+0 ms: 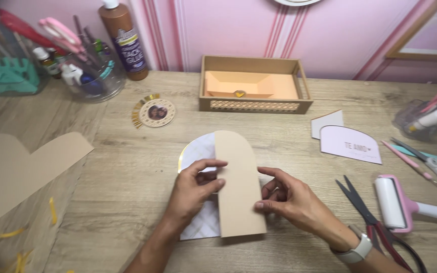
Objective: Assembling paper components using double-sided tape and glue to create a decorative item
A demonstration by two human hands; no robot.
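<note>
— Near the middle of the wooden table [127, 202], what are the hands doing?

— Seen from the head camera, the left hand [194, 194] is coming in from seven o'clock, wrist bent, thumb and fingers pinching the left edge of one tan arched card [236, 184]. The right hand [292, 197] is reaching in from four o'clock, its fingers curled and fingertips pressing the card's right edge; it is wearing one pale wristband.

— And the card?

— It is lying upright at the centre, overlapping one white patterned arched panel [198, 151] that is peeking out at nine o'clock of it.

— What else is sitting around?

— One cardboard box [255, 85] with a peach insert is standing at twelve o'clock. One round gold-fringed photo medallion [154, 112] is lying at eleven. Two more arched pieces, a lilac one [352, 144] and a grey one [327, 122], are lying at two o'clock. One pair of dark scissors [375, 220] and one pink roller [395, 202] are resting at three to four o'clock. One brown glue bottle [125, 38] is standing at eleven, beside one clear tub of tools [84, 76]. One large tan sheet [16, 167] is lying at nine.
</note>
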